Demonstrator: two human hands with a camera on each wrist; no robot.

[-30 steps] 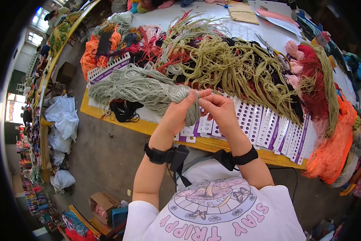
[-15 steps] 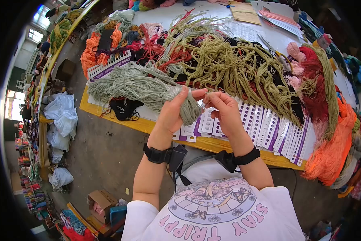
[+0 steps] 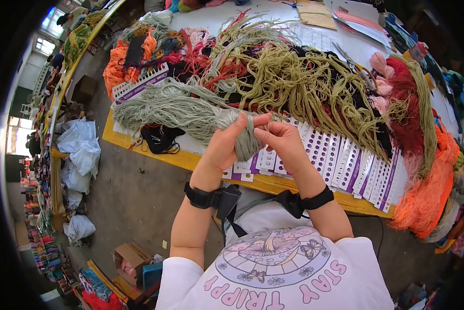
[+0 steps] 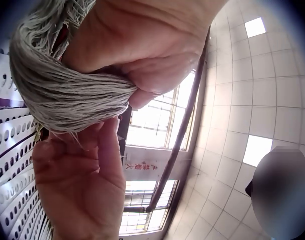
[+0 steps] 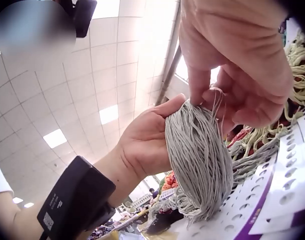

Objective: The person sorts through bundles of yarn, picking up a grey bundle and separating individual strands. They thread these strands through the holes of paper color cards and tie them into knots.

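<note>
A long grey-green skein of thread (image 3: pixel 172 111) stretches across the front left of the table. My left hand (image 3: pixel 226 144) grips its folded end, thumb laid over the strands. At that end, the fingertips of my right hand (image 3: pixel 288 147) pinch a few thin strands, close to the left fingertips. In the right wrist view, a small loop of thread (image 5: pixel 218 95) rises between the right thumb and fingers. The left wrist view shows the skein (image 4: pixel 72 95) bent round beneath the left hand (image 4: pixel 142 40).
Tangled olive thread (image 3: pixel 289 77) lies behind the hands over black and red bundles. White and purple punched cards (image 3: pixel 335 160) line the front edge. Scissors (image 3: pixel 353 59) lie at the back right, near dark red (image 3: pixel 405 103) and orange skeins (image 3: pixel 428 191).
My right hand first drew slightly right, away from the skein's end, then came back close to the left fingertips. The left hand keeps its grip on the skein.
</note>
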